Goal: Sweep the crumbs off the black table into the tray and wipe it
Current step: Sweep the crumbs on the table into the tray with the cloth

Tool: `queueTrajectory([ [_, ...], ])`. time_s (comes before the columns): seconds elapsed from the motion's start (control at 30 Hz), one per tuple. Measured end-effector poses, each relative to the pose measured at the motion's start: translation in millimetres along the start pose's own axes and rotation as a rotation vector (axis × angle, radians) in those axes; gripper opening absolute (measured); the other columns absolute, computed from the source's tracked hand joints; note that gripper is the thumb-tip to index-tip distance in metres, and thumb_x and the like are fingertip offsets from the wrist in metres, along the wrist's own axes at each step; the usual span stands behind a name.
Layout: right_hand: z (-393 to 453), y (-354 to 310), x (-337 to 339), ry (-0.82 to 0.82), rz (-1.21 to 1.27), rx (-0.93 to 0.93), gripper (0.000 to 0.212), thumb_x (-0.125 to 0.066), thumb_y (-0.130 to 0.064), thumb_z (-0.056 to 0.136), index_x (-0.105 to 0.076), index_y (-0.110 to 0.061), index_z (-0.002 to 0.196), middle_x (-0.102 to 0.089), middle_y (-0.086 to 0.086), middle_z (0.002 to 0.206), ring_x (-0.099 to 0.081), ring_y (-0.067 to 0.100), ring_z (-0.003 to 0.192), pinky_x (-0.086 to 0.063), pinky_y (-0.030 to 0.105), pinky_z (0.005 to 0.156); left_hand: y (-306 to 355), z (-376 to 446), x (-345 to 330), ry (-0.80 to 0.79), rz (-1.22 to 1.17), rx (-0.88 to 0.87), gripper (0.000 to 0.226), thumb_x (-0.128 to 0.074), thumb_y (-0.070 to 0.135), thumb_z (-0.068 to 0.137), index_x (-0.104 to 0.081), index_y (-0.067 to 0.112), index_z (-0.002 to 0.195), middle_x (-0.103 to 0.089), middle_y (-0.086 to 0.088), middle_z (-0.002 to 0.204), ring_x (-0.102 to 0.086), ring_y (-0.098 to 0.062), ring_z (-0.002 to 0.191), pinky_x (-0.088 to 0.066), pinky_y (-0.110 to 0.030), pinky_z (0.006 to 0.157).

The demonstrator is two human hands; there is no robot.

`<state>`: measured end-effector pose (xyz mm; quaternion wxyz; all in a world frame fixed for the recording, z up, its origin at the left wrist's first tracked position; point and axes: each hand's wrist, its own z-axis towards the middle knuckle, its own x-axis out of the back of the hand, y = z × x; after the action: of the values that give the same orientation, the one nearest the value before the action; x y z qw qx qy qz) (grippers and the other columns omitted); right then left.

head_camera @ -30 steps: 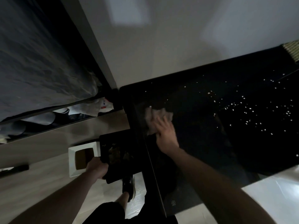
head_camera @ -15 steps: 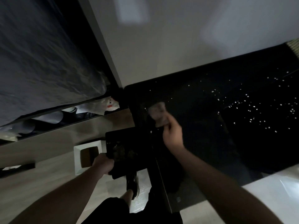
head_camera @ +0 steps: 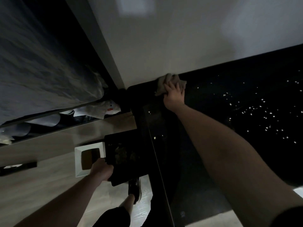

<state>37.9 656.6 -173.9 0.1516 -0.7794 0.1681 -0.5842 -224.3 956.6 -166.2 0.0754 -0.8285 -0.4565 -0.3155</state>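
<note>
The black table [head_camera: 213, 161] fills the right half of the view, its far edge against a white wall. Several pale crumbs [head_camera: 255, 112] are scattered over its right part, and a few lie near its left edge [head_camera: 155, 137]. My right hand [head_camera: 173, 95] presses a beige cloth [head_camera: 165, 83] onto the table's far left corner, next to the wall. My left hand [head_camera: 101, 171] grips the near edge of a black tray [head_camera: 124, 159], held just below the table's left edge, with dark debris in it.
A white square dish with a brown centre [head_camera: 89, 157] lies on the pale wooden floor left of the tray. A bed with grey bedding [head_camera: 41, 63] stands at the left. My foot in a dark shoe [head_camera: 134, 189] stands below the tray.
My right hand has slid the cloth away from me, from the table's left middle up to the far corner by the wall. The tray stays in my left hand beside the table edge.
</note>
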Motion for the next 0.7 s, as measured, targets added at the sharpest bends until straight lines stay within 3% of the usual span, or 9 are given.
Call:
queueTrajectory([
  [0.1,-29,-17,-24,-0.019,-0.010,0.174,0.061,-0.053,-0.016,0.094,-0.047,-0.024,0.154,-0.038,-0.001,0.166,-0.020,0.035,0.158,-0.007,0.056,0.127,-1,2,0,0.003,-0.017,0.018,0.014,-0.058,0.009,0.084,-0.071,0.007,0.090,-0.074,-0.015,0.084,-0.074,-0.032,0.076,-0.064,-0.040,0.069],
  [0.2,-88,-27,-40,0.032,0.137,0.363,0.059,-0.047,-0.011,0.080,-0.066,-0.012,0.136,-0.059,0.010,0.149,-0.042,0.036,0.148,-0.025,0.058,0.124,0,-1,-1,-0.002,-0.040,0.018,0.012,-0.058,0.007,0.085,-0.069,0.006,0.088,-0.073,-0.016,0.084,-0.073,-0.034,0.077,-0.064,-0.042,0.070],
  [0.3,-159,-40,-52,-0.002,0.322,0.464,0.055,-0.041,-0.005,0.080,-0.071,-0.007,0.126,-0.056,0.015,0.151,-0.040,0.029,0.150,-0.026,0.048,0.127,3,-6,0,-0.002,-0.035,-0.002,0.011,-0.058,0.008,0.087,-0.066,0.010,0.079,-0.073,-0.016,0.084,-0.074,-0.035,0.081,-0.065,-0.046,0.074],
  [0.37,-202,-48,-59,-0.096,0.340,0.489,0.053,-0.039,-0.008,0.081,-0.071,-0.008,0.124,-0.058,0.013,0.149,-0.041,0.027,0.149,-0.027,0.046,0.127,2,-4,1,-0.010,-0.036,0.001,0.011,-0.059,0.009,0.085,-0.070,0.008,0.085,-0.074,-0.016,0.084,-0.075,-0.034,0.079,-0.066,-0.048,0.074],
  [0.43,-235,-55,-63,-0.153,0.379,0.468,0.050,-0.039,-0.008,0.085,-0.071,-0.008,0.124,-0.065,0.011,0.140,-0.049,0.023,0.141,-0.034,0.045,0.122,0,-2,1,-0.021,-0.024,0.003,0.011,-0.059,0.010,0.085,-0.070,0.008,0.088,-0.074,-0.016,0.084,-0.075,-0.034,0.078,-0.066,-0.049,0.074],
  [0.5,-251,-57,-56,-0.134,0.513,0.323,0.045,-0.042,-0.002,0.092,-0.069,-0.009,0.126,-0.069,0.008,0.135,-0.055,0.018,0.133,-0.042,0.039,0.115,-1,-2,2,-0.023,-0.024,0.001,0.011,-0.058,0.013,0.087,-0.068,0.009,0.088,-0.074,-0.016,0.085,-0.075,-0.035,0.079,-0.066,-0.050,0.075],
  [0.6,-253,-45,-26,0.015,0.696,0.103,0.035,-0.047,0.004,0.100,-0.070,-0.010,0.122,-0.067,-0.014,0.134,-0.058,-0.007,0.128,-0.045,0.022,0.111,-5,2,1,-0.026,-0.030,0.016,0.015,-0.056,0.017,0.088,-0.069,0.009,0.088,-0.074,-0.016,0.085,-0.075,-0.035,0.076,-0.066,-0.051,0.072],
  [0.63,-249,-35,-16,0.072,0.738,0.067,0.036,-0.048,0.007,0.099,-0.070,-0.009,0.123,-0.064,-0.019,0.133,-0.055,-0.013,0.127,-0.044,0.020,0.112,-8,6,0,-0.034,-0.030,0.023,0.016,-0.056,0.017,0.086,-0.070,0.009,0.088,-0.075,-0.016,0.083,-0.075,-0.035,0.074,-0.066,-0.051,0.070],
  [0.7,-238,-11,8,0.176,0.752,0.006,0.048,-0.048,0.011,0.096,-0.064,-0.012,0.135,-0.063,-0.015,0.136,-0.055,-0.008,0.130,-0.043,0.028,0.117,-12,12,-2,-0.050,-0.020,0.029,0.017,-0.056,0.016,0.082,-0.071,0.009,0.087,-0.076,-0.016,0.081,-0.076,-0.035,0.071,-0.066,-0.053,0.066],
])
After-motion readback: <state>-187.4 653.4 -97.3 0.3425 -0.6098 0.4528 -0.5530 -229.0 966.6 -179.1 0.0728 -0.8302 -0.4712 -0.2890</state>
